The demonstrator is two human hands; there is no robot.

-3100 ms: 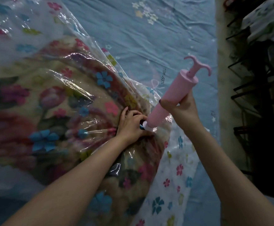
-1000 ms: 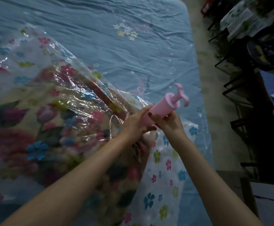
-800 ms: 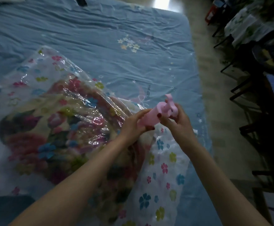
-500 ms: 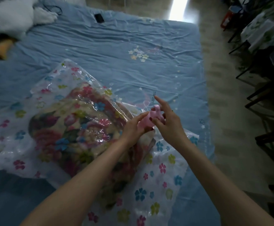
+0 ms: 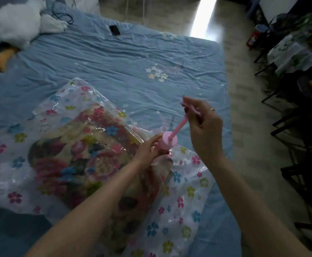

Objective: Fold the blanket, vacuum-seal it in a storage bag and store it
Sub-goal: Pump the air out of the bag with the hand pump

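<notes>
**Pumping the air out of the storage bag**

The bed (image 5: 114, 58), under a blue sheet, carries everything. Across its near half lies the storage bag (image 5: 185, 204), clear plastic printed with small flowers, and inside it the folded blanket (image 5: 81, 160), a thick floral bundle that fills the bag's middle and leaves flat plastic margins around it. The bag looks only partly drawn down; the film over the blanket is loose and wrinkled.

The pink hand pump (image 5: 167, 140) stands on the bag's right side, over what is presumably the valve, which is hidden. The left hand (image 5: 148, 150) has its grip wrapped round the pump barrel. The right hand (image 5: 203, 125) has its grip clamped on the T-handle, with the plunger rod (image 5: 178, 127) pulled well out.

To do this stroke well, I would keep the barrel pressed square onto the valve with the left hand so the seal does not leak, and pull and push the rod straight along the barrel's axis rather than sideways, using full strokes.
</notes>
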